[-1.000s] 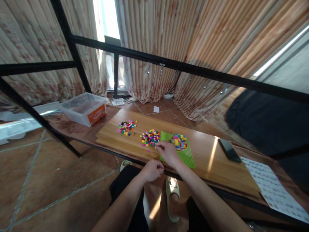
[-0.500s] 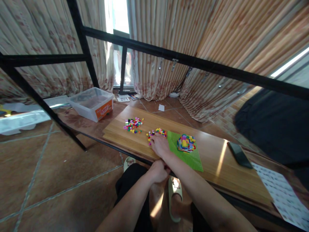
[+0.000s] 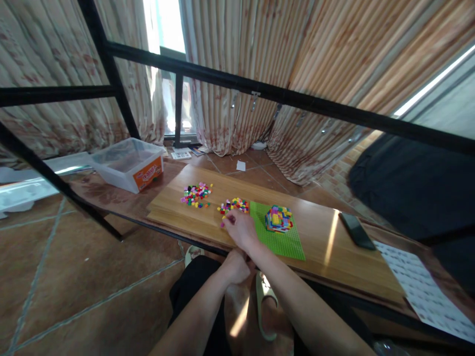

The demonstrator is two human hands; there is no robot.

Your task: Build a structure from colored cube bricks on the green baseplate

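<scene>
Right hand [image 3: 242,229] now over loose bricks [image 3: 240,203]

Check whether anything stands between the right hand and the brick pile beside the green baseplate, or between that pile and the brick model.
Nothing visible: the right hand is at the brick pile, and no obstacle shows on the green baseplate between pile and brick model.

Base plate [image 3: 284,248]: bright green. Block build [image 3: 279,219]: yellow, red, blue, purple mix. Loose blocks [image 3: 196,194]: pink, yellow, red, black, orange. Board [image 3: 315,237]: tan wood grain. Curtains [image 3: 245,44]: beige, reddish blotches. Box label [image 3: 148,173]: orange. Paper [image 3: 426,291]: white, grey rows. Phone [image 3: 356,231]: black.
</scene>
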